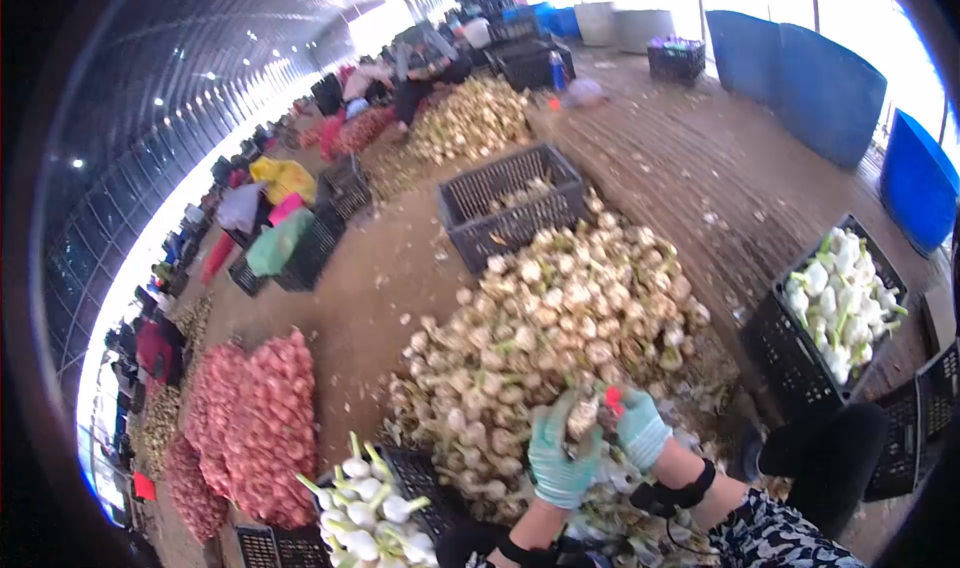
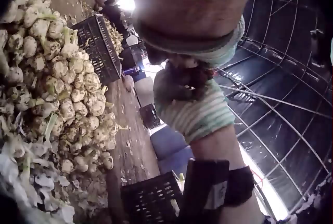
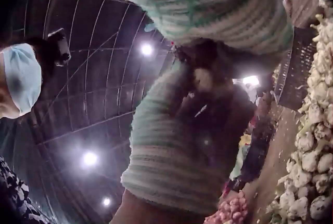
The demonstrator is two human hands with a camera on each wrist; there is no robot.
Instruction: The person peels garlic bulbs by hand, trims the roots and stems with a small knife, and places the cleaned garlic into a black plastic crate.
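Both hands wear pale green and white striped gloves. In the head view the left hand (image 1: 565, 460) grips a garlic bulb (image 1: 582, 415) above the near side of a large garlic heap (image 1: 560, 318). Close on its right, the right hand (image 1: 643, 430) holds a small red object (image 1: 613, 399) by the bulb. The left wrist view shows the left hand (image 2: 192, 39) above the right hand (image 2: 195, 102), their fingers dark. In the right wrist view a pale piece (image 3: 203, 79) shows between the right hand (image 3: 218, 18) and left hand (image 3: 169, 141); fine finger contact is hidden by shadow.
Black crates of white trimmed bulbs stand at the lower left (image 1: 433, 503) and right (image 1: 785, 333). Another crate (image 1: 512, 203) sits behind the heap. Red net sacks (image 1: 255, 423) lie left; people (image 1: 430, 53) and blue containers (image 1: 830, 88) are farther back.
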